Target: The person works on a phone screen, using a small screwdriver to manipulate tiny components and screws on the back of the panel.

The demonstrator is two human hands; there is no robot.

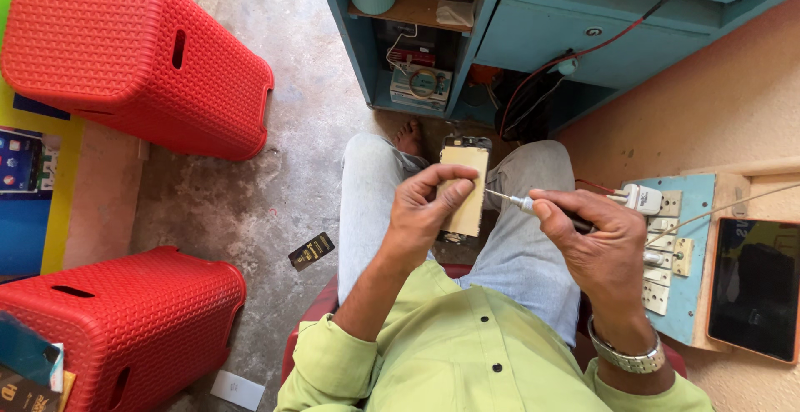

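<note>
While I watch: left hand (421, 212) clamps phone panel (464, 189) steady over lap; right hand (596, 241) pinches screwdriver (533, 206), tip angled at panel edge.

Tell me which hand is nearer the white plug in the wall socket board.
Right. The right hand, holding a screwdriver, sits just beside the white plug. The left hand grips the opened phone farther away, over the lap.
</note>
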